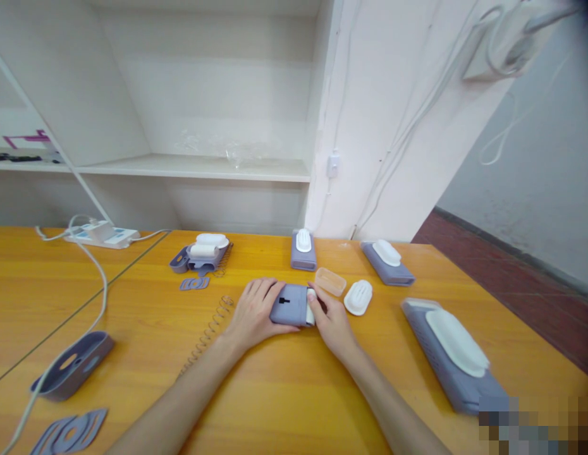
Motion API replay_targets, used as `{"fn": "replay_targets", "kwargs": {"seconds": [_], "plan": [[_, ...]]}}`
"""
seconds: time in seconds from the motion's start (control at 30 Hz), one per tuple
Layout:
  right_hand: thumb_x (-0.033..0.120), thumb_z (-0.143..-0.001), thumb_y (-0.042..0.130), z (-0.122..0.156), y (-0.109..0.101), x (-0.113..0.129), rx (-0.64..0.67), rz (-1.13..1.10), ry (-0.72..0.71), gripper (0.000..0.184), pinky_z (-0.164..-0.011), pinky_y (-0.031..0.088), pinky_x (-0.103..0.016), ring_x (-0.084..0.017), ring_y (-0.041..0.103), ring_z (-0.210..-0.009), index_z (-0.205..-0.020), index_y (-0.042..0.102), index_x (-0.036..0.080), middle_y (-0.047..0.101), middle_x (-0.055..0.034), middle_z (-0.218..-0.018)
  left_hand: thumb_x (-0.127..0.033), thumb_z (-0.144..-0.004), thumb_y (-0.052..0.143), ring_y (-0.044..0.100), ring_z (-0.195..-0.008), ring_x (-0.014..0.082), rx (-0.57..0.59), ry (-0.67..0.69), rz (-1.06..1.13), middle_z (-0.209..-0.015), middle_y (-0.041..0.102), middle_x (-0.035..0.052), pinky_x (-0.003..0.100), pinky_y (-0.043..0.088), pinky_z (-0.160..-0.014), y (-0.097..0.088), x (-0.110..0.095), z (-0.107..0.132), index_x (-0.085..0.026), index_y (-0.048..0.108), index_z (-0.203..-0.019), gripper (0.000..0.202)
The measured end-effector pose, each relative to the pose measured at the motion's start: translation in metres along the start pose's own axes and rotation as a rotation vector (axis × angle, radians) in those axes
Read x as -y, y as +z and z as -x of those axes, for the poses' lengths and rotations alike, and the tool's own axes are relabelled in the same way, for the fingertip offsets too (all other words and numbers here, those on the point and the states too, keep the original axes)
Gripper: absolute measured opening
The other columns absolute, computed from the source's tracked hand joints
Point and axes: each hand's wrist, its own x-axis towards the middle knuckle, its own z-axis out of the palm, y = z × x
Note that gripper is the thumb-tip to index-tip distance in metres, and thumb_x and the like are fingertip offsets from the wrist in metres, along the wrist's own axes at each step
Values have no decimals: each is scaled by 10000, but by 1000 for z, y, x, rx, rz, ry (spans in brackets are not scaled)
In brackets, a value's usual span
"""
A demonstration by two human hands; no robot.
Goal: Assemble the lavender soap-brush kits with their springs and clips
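Above the middle of the table, a grey-purple plastic case (294, 309) with a small black mark lies between both hands. My left hand (257, 308) is closed around its left end, thumb along the near edge. At the case's right end sits a white piece (311, 306); my right hand (336, 325) grips it with the thumb on top, the other fingers partly hidden. Just right of that hand are a white oval part (358, 297) and a clear shallow tray (330, 282). A coiled spring (208, 335) lies left of my left hand.
Similar cases with white tops stand at the back (303, 260), back right (393, 273) and right (458, 360). Loose parts (203, 253) lie back left. An open grey-purple shell (76, 366) and flat plates (71, 433) sit front left, near a cable and power strip (116, 237).
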Motion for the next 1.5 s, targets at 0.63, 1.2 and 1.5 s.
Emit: {"fn": "replay_targets", "kwargs": {"seconds": [0.63,1.2,1.5], "plan": [[463,-903,380,-13,7,-9,-34,152,-34,486,-1001,374,-466,-268,522,-1169,-1259,535,171,588,-132,-1231,-671,-592,650,514,-1027,297,-5,-34,-21,-1115,576,126,431,392,-901,7,4,-10,-178,508,-1198,795],[509,-859,444,-33,10,-17,-75,240,12,668,-998,363,-457,-296,465,-1225,-1399,338,130,497,-160,-1326,-674,-619,624,497,-1047,289,-24,-88,-48,-1135,583,121,439,323,-912,20,9,-37,-181,521,-1180,754],[487,-860,457,-30,8,-21,-65,188,-8,625,-1007,355,-469,-283,480,-1211,-1381,371,152,514,-139,-1315,-707,-584,623,513,-1018,289,-31,-61,-36,-1097,594,120,444,332,-910,20,8,-35,-184,528,-1185,803]]}}
